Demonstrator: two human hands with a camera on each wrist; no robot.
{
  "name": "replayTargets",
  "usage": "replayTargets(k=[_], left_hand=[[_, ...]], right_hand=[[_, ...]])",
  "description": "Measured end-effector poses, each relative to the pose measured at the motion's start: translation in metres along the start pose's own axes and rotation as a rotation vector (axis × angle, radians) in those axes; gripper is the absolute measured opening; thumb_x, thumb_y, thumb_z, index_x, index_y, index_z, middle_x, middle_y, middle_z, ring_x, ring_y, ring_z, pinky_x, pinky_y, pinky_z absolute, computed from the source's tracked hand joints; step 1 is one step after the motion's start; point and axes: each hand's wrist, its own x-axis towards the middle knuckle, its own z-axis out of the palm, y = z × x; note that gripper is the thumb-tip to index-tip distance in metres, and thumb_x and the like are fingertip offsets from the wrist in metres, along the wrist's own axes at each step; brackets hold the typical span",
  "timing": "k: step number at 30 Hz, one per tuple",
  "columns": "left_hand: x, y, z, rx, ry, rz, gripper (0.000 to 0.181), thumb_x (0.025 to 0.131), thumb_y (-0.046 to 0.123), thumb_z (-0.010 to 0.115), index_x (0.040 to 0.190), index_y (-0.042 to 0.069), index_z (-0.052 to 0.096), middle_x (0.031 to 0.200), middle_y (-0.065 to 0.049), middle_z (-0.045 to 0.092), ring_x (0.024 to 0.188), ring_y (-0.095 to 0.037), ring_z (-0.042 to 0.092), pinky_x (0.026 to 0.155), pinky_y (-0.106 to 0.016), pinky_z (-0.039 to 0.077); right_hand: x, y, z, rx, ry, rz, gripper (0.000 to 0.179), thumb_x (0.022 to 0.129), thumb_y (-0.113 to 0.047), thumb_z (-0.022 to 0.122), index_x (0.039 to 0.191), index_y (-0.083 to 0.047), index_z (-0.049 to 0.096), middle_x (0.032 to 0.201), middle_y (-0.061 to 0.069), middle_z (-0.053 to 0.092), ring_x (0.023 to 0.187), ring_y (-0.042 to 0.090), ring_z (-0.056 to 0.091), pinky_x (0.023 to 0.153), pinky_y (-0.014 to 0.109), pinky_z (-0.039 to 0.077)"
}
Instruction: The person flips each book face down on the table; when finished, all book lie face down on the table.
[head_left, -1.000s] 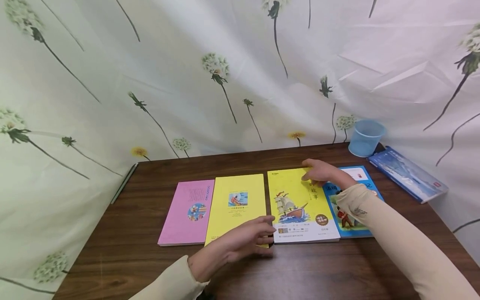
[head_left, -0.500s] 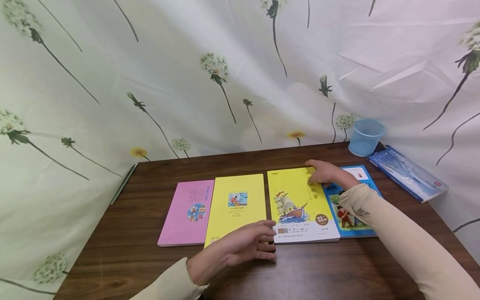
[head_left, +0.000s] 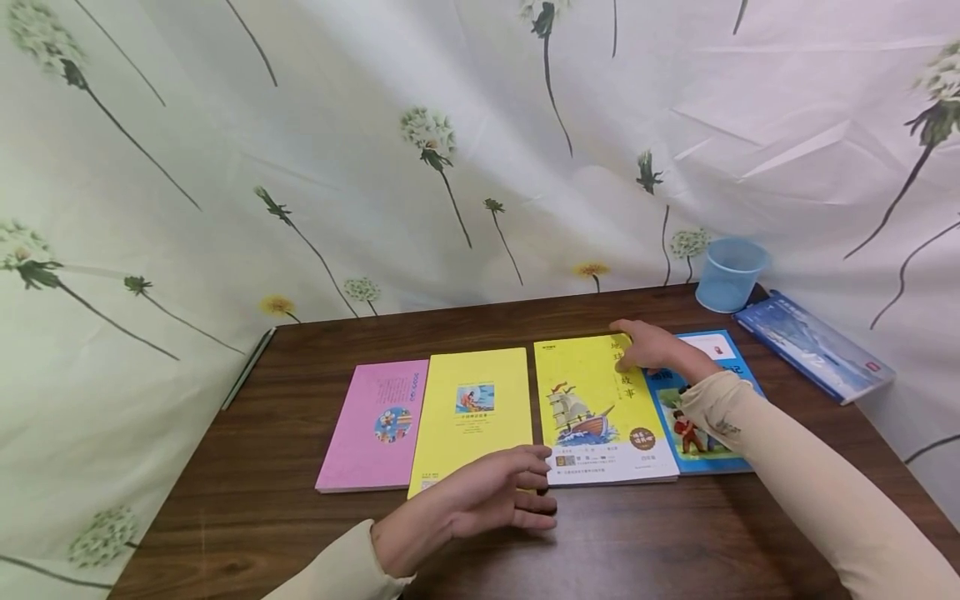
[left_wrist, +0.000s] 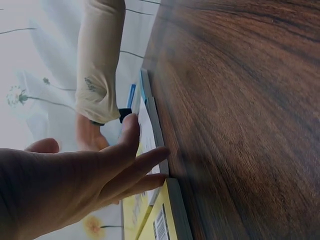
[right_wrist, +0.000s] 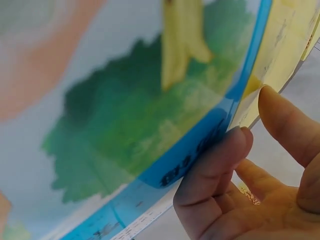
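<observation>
Four books lie in a row, covers up. My right hand (head_left: 656, 348) touches the upper right corner of the yellow book with a sailing ship (head_left: 558, 367), beside the blue book (head_left: 711, 458). In the right wrist view its bent fingers (right_wrist: 215, 170) are at the blue book's edge and the thumb (right_wrist: 285, 120) is by the yellow one. My left hand (head_left: 487, 493) is over the lower end of the other yellow book (head_left: 450, 442), fingers loosely spread by the ship book's lower left corner. A pink book (head_left: 367, 442) lies at the far left.
A light blue cup-shaped container (head_left: 731, 275) stands at the back right corner of the wooden table (head_left: 225, 500). Near it, a thick blue-and-white book (head_left: 813, 346) lies angled at the right edge. A dandelion-print curtain (head_left: 360, 167) hangs behind the table.
My right hand has shifted slightly right along the ship book's top, uncovering more of its title. My left fingers have spread a little lower. The books stay in about the same places.
</observation>
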Motion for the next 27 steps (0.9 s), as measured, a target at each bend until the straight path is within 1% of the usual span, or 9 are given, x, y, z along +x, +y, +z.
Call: replayTargets(k=[3, 7, 10, 14, 18, 22, 27], left_hand=[[0.0002, 0.0011, 0.0017, -0.013, -0.001, 0.001, 0.066, 0.095, 0.019, 0.055, 0.154, 0.0, 0.03, 0.155, -0.038, 0.02, 0.132, -0.051, 0.047, 0.103, -0.058, 0.048], [0.0009, 0.0018, 0.0028, -0.009, 0.007, 0.009, 0.06, 0.096, 0.024, 0.056, 0.149, 0.0, 0.038, 0.154, -0.037, 0.022, 0.125, -0.046, 0.055, 0.102, -0.055, 0.05], [0.0014, 0.0007, 0.0024, -0.005, 0.018, 0.022, 0.056, 0.096, 0.027, 0.057, 0.144, 0.0, 0.043, 0.153, -0.034, 0.026, 0.12, -0.041, 0.06, 0.101, -0.053, 0.052], [0.0018, -0.0022, 0.0015, -0.021, 0.041, 0.032, 0.054, 0.096, 0.027, 0.057, 0.141, -0.001, 0.046, 0.148, -0.031, 0.032, 0.117, -0.04, 0.063, 0.1, -0.052, 0.053], [0.0026, -0.0051, 0.0011, -0.044, 0.084, 0.037, 0.051, 0.096, 0.025, 0.056, 0.139, -0.001, 0.046, 0.14, -0.029, 0.041, 0.117, -0.043, 0.064, 0.098, -0.05, 0.054], [0.0033, -0.0072, 0.0026, -0.054, 0.114, 0.033, 0.05, 0.096, 0.023, 0.054, 0.139, -0.001, 0.044, 0.134, -0.03, 0.048, 0.115, -0.041, 0.066, 0.095, -0.046, 0.056], [0.0048, -0.0079, 0.0061, -0.071, 0.124, 0.029, 0.051, 0.095, 0.021, 0.055, 0.14, 0.0, 0.041, 0.132, -0.032, 0.047, 0.113, -0.039, 0.067, 0.093, -0.044, 0.056]], right_hand=[[-0.0008, 0.0005, -0.0003, -0.001, 0.006, -0.013, 0.077, 0.093, -0.016, 0.068, 0.156, -0.003, 0.026, 0.132, 0.029, 0.052, 0.083, 0.024, 0.065, 0.059, 0.03, 0.051], [-0.002, -0.0001, 0.001, 0.01, 0.002, -0.026, 0.075, 0.094, -0.014, 0.067, 0.156, -0.001, 0.026, 0.135, 0.03, 0.049, 0.081, 0.024, 0.065, 0.061, 0.029, 0.051], [-0.0025, -0.0007, 0.002, 0.015, -0.001, -0.025, 0.074, 0.094, -0.014, 0.066, 0.156, -0.001, 0.027, 0.14, 0.031, 0.042, 0.081, 0.024, 0.065, 0.061, 0.029, 0.051], [-0.0027, -0.0003, 0.0024, 0.01, 0.003, -0.017, 0.074, 0.094, -0.015, 0.067, 0.156, -0.002, 0.027, 0.143, 0.03, 0.038, 0.082, 0.025, 0.064, 0.061, 0.029, 0.051], [-0.0005, 0.0008, 0.0029, -0.002, 0.009, -0.008, 0.074, 0.093, -0.017, 0.067, 0.155, -0.003, 0.029, 0.145, 0.03, 0.036, 0.087, 0.027, 0.063, 0.065, 0.028, 0.051], [0.0014, 0.0017, 0.004, -0.006, 0.006, -0.005, 0.074, 0.093, -0.017, 0.068, 0.155, -0.004, 0.03, 0.149, 0.029, 0.033, 0.089, 0.027, 0.063, 0.067, 0.028, 0.051], [0.0006, 0.0014, 0.0041, 0.0, 0.0, -0.008, 0.074, 0.093, -0.016, 0.067, 0.155, -0.003, 0.029, 0.148, 0.029, 0.033, 0.088, 0.027, 0.063, 0.067, 0.028, 0.051]])
